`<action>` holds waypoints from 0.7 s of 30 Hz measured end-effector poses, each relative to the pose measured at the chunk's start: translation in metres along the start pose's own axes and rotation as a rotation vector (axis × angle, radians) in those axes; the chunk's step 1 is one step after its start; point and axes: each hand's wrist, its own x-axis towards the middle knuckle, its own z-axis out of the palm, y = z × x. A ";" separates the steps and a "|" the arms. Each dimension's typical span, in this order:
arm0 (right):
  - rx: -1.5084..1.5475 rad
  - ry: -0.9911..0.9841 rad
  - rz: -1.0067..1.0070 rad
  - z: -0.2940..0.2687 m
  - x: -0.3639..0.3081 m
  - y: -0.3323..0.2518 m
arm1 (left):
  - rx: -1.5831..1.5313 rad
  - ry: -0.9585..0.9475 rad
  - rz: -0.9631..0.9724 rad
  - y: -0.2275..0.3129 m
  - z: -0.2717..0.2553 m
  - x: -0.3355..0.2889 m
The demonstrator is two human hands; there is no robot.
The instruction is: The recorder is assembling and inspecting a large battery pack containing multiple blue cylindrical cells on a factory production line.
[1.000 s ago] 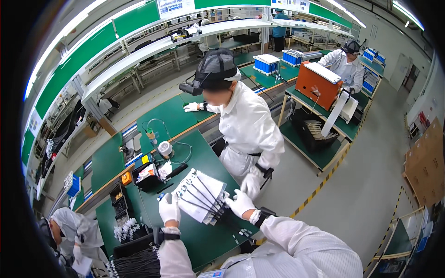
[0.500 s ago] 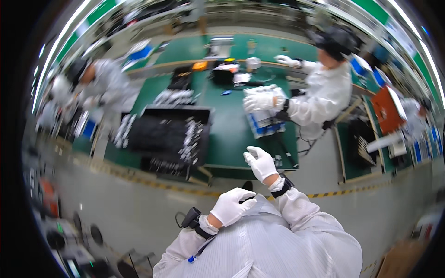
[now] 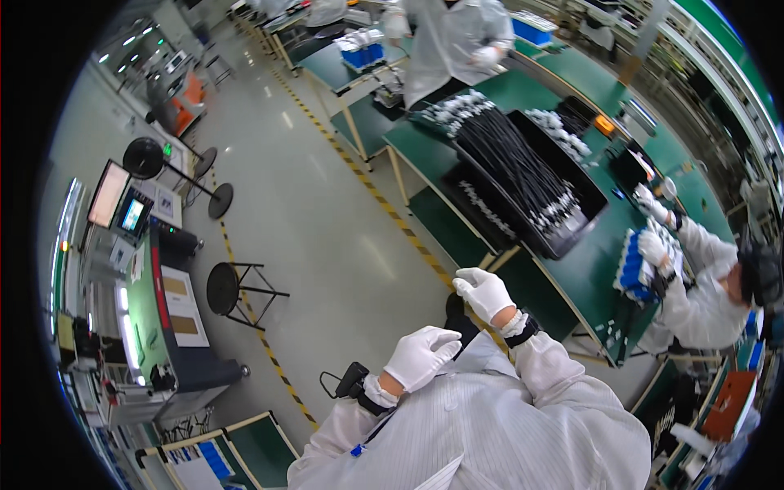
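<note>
White-gloved and empty in the head view, the left hand [image 3: 420, 357] hung with thumb parted from loosely curled fingers; the right hand [image 3: 483, 294], fingers slackly bent around nothing, was nearer the black tray [image 3: 594, 204] of dark cables [image 3: 506, 155], without touching it. The tray lay on the green counter [image 3: 600, 265]. Keeping both hands clear of the tray's rim seemed wise, as the cables' pale ends might snag. Yellow-black tape [image 3: 418, 243] crossed the grey floor [image 3: 351, 261]; a stool [image 3: 223, 287] stood leftward.

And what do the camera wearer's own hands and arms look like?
The left hand and right hand wear white gloves. The sleeves are white, finely striped. Each wrist has a black strap; the left also has a boxy black device with a dark cable loop.
</note>
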 end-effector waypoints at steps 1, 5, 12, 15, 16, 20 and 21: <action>-0.003 -0.023 -0.010 0.010 0.014 -0.003 | 0.049 0.058 0.049 -0.002 -0.013 0.004; 0.018 -0.127 -0.022 0.041 0.084 -0.006 | -0.051 0.238 0.011 0.023 -0.084 0.031; -0.078 -0.265 -0.081 0.071 0.219 -0.072 | 0.069 0.530 0.384 0.131 -0.243 0.088; -0.164 -0.256 -0.177 0.068 0.277 -0.105 | 0.296 0.761 0.719 0.184 -0.287 0.121; -0.162 -0.231 -0.205 0.070 0.296 -0.110 | 0.276 0.784 0.819 0.193 -0.302 0.129; -0.144 -0.288 -0.198 0.079 0.348 -0.158 | 0.046 0.679 1.161 0.231 -0.373 0.125; -0.122 -0.295 -0.188 0.080 0.363 -0.160 | -0.012 0.657 1.208 0.236 -0.387 0.133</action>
